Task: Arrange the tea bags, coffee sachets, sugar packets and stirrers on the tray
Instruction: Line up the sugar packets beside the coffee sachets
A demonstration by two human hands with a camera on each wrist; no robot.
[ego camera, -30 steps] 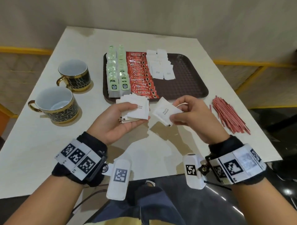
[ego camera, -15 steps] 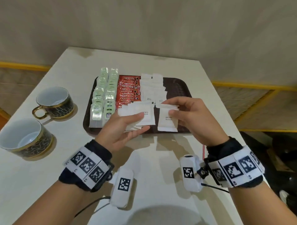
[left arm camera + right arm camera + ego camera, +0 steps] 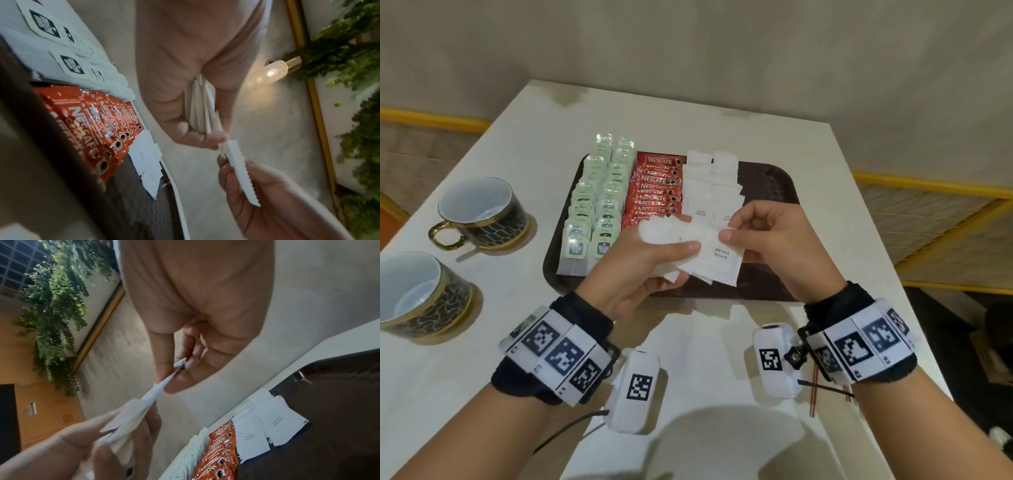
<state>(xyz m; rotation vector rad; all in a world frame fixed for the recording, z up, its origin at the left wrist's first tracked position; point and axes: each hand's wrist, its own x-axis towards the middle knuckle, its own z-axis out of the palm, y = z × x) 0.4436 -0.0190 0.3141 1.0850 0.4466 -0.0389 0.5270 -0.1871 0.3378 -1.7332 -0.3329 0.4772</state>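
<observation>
Right hand (image 3: 774, 246) pinches one sugar packet (image 3: 720, 262), now over the tray (image 3: 767, 181) (placement next); left hand (image 3: 640, 270) grips the stack (image 3: 671, 229).

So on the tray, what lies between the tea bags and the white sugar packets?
The red coffee sachets, overlapped in one column between the tea bags and sugar packets; head view.

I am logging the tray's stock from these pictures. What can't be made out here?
- Stirrers: head view, mostly hidden behind the right wrist; absent from the wrist views.
- Bundle of sugar packets in the left hand: overlapping, and edge-on in the left wrist view; no count possible.
- Near coffee sachets: covered by both hands in the head view.
- Right hand and its sugar packet: blurred in the wrist views.
</observation>
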